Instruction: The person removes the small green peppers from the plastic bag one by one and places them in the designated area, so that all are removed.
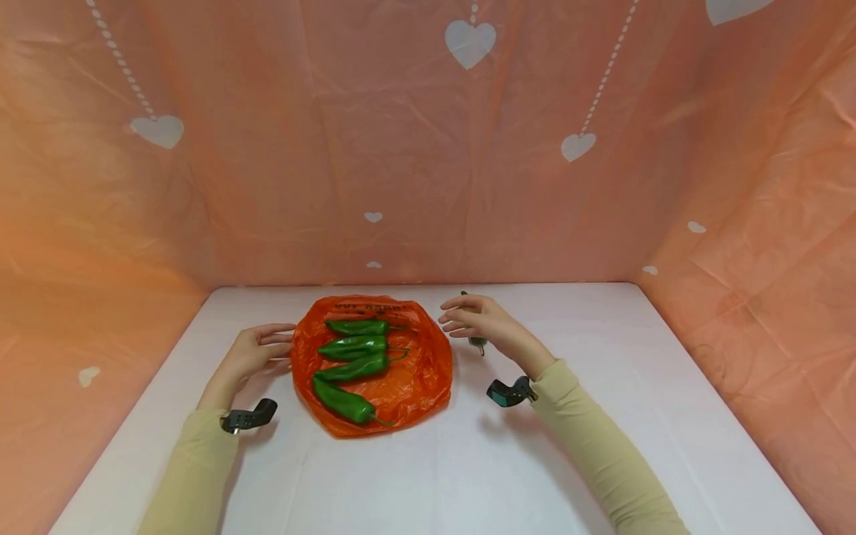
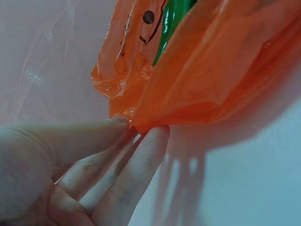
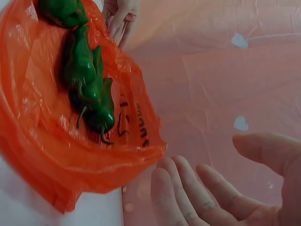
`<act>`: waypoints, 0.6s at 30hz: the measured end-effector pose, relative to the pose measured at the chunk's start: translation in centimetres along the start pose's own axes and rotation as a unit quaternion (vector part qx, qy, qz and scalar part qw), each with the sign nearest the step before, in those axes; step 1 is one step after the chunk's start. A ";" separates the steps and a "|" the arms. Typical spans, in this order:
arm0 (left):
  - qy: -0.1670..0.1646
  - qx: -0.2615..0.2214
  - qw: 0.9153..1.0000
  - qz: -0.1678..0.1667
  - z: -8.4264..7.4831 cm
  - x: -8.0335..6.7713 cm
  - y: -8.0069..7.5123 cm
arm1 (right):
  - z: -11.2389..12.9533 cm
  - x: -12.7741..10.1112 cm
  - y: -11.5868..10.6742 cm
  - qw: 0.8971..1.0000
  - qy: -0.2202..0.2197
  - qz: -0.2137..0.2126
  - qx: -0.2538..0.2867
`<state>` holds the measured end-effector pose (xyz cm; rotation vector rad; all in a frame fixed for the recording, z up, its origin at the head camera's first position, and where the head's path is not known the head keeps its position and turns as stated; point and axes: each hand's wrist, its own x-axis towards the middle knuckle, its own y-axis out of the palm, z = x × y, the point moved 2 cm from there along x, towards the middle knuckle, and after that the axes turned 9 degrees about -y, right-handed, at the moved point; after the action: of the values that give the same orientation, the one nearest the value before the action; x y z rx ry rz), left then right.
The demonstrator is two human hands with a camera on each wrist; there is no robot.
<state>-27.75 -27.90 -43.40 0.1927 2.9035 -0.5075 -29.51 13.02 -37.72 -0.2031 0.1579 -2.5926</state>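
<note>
An orange-red plastic bag (image 1: 428, 386) lies spread open, its rim standing up around several long green peppers (image 1: 344, 401). At the bag's left side is my left hand (image 1: 250, 355); in the left wrist view its thumb and a fingertip pinch the edge of the plastic bag (image 2: 197, 89). My right hand (image 1: 484, 323) hovers just off the bag's right rim. Its fingers (image 3: 202, 202) are spread with nothing between them in the right wrist view. Another green pepper (image 1: 478, 342) shows beneath the right hand, which partly hides it.
A white table (image 1: 374, 483) carries everything. Orange cloth (image 1: 401, 148) with white hearts hangs behind and on both sides. A dark wrist camera (image 1: 249, 417) sits on the left wrist and a similar camera (image 1: 510, 392) on the right.
</note>
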 end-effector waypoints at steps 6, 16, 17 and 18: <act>-0.012 -0.004 1.000 -0.003 -0.1 -0.1 0.1 | -0.3 0.4 1.2 1.000 0.008 0.027 0.000; -0.014 -0.020 1.000 -0.008 0.0 0.0 0.3 | -1.4 0.9 3.5 0.997 0.023 0.067 0.011; -0.013 -0.021 1.000 -0.007 0.0 0.0 0.3 | -1.5 0.9 3.7 0.997 0.024 0.072 0.012; -0.012 -0.022 1.000 -0.009 0.0 0.0 0.3 | -1.6 1.0 3.9 0.997 0.024 0.076 0.012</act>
<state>-27.68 -27.63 -43.49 0.1540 2.8917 -0.4447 -28.65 9.27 -39.78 -0.1145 0.1542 -2.4475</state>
